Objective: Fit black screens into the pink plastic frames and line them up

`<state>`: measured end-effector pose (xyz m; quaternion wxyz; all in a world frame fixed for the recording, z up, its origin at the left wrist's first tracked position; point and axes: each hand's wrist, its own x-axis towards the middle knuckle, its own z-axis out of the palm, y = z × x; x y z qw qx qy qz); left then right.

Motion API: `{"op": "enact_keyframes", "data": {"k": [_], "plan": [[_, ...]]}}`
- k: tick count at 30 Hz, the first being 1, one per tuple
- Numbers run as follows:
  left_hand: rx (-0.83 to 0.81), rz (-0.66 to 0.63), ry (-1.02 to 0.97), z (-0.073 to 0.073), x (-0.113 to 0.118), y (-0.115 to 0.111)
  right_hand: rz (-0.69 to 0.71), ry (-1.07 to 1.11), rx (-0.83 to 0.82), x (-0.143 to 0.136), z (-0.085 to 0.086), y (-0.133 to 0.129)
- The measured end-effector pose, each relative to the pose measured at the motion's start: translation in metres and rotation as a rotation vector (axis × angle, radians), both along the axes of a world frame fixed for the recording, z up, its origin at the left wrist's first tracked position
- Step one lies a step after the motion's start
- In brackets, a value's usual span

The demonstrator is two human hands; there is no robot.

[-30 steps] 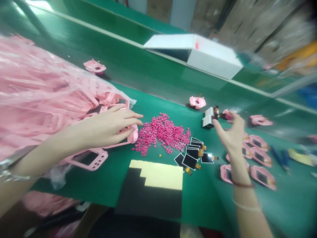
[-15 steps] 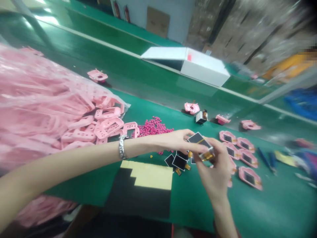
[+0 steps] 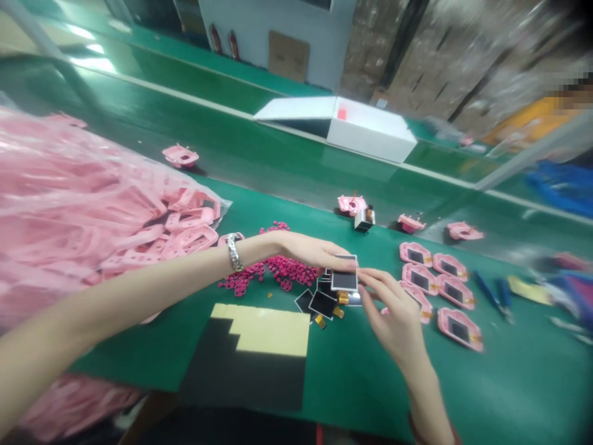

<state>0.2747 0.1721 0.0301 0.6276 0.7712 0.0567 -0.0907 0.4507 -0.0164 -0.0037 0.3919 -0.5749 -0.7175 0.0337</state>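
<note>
A small display screen (image 3: 344, 281) with a white border and an orange flex ribbon is pinched in my left hand (image 3: 319, 252), its thumb lying over the dark face. My right hand (image 3: 393, 300) is just to the right, fingers stretched and thumb apart, fingertips at the screen's right edge; whether they touch it is unclear. Beneath and left of the held screen, several loose screens (image 3: 323, 305) with orange ribbons lie in an overlapping pile. Behind my left wrist is a heap of small magenta parts (image 3: 290, 272).
Pink frames with screens (image 3: 458, 329) stand in rows at right, beside blue-handled pliers (image 3: 493, 296). A dark sheet with yellow pieces (image 3: 273, 330) lies in front. A plastic bag of pink shells (image 3: 92, 191) fills the left. Pink shells (image 3: 411, 223) sit along the far edge, near a white box (image 3: 370, 130).
Both hands gripped screens together; now my left hand holds one tipped more upright, and my right hand's fingers have loosened and straightened. Both hands have shifted slightly left in view.
</note>
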Motion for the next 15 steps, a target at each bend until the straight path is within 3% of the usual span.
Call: {"op": "enact_keyframes", "data": {"k": [4,9,12,15], "plan": [[0.091,0.033,0.007,0.002,0.009,-0.012,-0.007,-0.05,0.045,0.003,-0.005,0.007],[0.017,0.19,-0.042,-0.017,0.017,-0.021,-0.013,-0.028,0.036,0.007,0.001,0.007],[-0.07,0.425,-0.1,-0.03,0.019,-0.013,-0.017,-0.026,0.035,-0.002,0.003,-0.01],[0.114,0.733,-0.192,-0.038,0.022,0.0,-0.089,-0.016,0.059,-0.016,-0.006,-0.047]]}}
